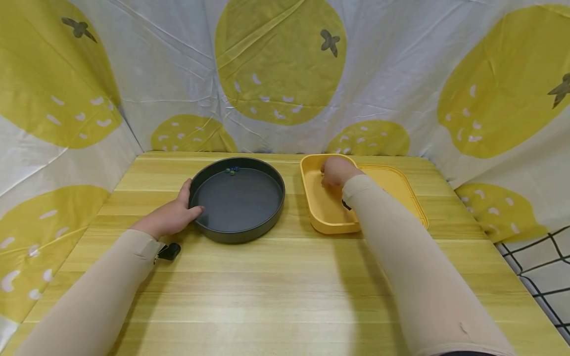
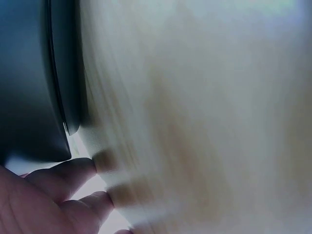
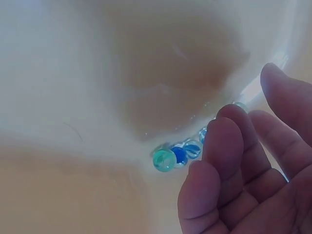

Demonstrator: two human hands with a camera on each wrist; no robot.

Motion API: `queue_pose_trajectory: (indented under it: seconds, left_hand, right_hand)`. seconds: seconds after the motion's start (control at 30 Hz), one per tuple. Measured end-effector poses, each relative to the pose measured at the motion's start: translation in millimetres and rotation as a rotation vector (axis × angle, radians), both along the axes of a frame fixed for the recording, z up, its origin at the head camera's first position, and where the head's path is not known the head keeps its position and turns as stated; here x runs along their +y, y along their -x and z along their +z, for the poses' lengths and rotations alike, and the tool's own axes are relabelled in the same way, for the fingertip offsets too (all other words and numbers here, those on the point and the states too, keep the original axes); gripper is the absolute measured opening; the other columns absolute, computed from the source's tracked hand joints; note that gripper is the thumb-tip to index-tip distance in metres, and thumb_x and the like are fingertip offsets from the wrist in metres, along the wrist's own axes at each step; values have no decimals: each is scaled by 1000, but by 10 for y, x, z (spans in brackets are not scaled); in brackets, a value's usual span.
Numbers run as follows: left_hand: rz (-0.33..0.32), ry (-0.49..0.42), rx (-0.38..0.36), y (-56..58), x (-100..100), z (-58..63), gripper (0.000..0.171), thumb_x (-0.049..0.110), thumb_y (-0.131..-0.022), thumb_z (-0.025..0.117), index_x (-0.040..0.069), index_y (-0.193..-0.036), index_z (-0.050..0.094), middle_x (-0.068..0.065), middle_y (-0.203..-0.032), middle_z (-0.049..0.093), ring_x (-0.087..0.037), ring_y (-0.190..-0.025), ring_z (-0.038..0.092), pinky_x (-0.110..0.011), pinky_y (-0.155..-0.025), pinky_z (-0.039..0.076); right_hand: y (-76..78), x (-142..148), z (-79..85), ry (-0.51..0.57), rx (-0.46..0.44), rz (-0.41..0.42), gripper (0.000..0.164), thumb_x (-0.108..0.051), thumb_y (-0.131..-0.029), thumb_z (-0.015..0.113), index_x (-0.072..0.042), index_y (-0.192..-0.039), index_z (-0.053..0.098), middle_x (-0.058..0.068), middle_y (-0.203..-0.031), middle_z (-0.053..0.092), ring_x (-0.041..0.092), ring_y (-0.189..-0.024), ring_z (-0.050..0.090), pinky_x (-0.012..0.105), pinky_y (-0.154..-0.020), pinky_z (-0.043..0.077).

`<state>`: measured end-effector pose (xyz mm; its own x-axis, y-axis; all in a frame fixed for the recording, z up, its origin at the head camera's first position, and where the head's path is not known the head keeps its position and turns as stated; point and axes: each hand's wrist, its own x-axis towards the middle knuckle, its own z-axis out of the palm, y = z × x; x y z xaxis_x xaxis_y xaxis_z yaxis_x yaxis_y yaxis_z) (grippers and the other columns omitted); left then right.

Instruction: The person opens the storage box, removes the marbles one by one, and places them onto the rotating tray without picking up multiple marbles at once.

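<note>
My left hand holds the left rim of a round dark grey pan, thumb over the inside and fingers along the outer wall; the left wrist view shows those fingers beside the pan's side. Several small glass marbles lie together at the pan's far edge. Inside a yellow rectangular box is my right hand, fingers bent loosely. In the right wrist view, green and blue glass marbles line the box's wall beside the fingertips; the fingers partly cover others. The thumb stands apart from them.
A flat yellow lid lies right of the box, partly behind my right forearm. All stand on a wood-grain table. A fruit-print cloth hangs behind and at the sides. Black wire grid shows at the lower right.
</note>
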<state>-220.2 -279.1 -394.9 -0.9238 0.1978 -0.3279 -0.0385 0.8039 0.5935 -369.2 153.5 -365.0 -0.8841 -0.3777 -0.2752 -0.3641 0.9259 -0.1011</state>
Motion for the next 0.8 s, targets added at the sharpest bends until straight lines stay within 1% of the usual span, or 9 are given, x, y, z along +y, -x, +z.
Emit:
queue_pose_trajectory:
  seconds: [0.13,0.23,0.37,0.5,0.63,0.8]
  left_hand:
    - [1,12,1,-1,1,-2,101,43,-109,46,6,-161,-32,-37,-171,-4,-58,-155,19,-69,-125,21]
    - [-1,14,0,-2,3,0,101,43,-109,46,6,-161,-32,-37,-171,-4,-58,-155,18,-69,-125,21]
    - [-2,17,-2,-1,5,1,101,44,-109,46,6,-161,-32,-37,-171,-3,-58,-155,18,-69,-125,21]
    - [-3,24,0,1,-1,-3,101,44,-109,46,6,-161,-32,-38,-171,-1,-58,-155,21,-68,-124,23]
    - [-2,28,0,4,-5,-6,101,44,-109,46,6,-161,-32,-38,-170,1,-57,-155,22,-68,-124,23]
    - [-4,26,-1,8,-7,-7,101,44,-109,46,6,-161,-32,-38,-170,3,-57,-155,22,-68,-125,22]
  right_hand:
    - [30,9,-17,1,5,-13,47,-15,-93,70,3,-137,67,20,-140,68,36,-127,66,48,-114,49]
    - [43,26,-26,11,6,-22,47,-14,-93,69,3,-137,67,20,-139,68,36,-125,66,47,-113,49]
    - [24,41,-9,34,-5,-44,46,-12,-94,68,4,-136,67,21,-140,68,37,-128,64,47,-114,48]
    - [7,53,-1,38,-9,-56,42,-10,-96,65,3,-137,67,21,-140,68,38,-129,64,48,-115,47]
    - [4,69,-16,36,3,-50,42,-8,-97,61,4,-137,67,21,-139,68,38,-128,64,49,-114,48]
    - [20,67,-47,31,-3,-44,45,-5,-95,59,3,-139,66,20,-140,68,38,-130,64,47,-114,48]
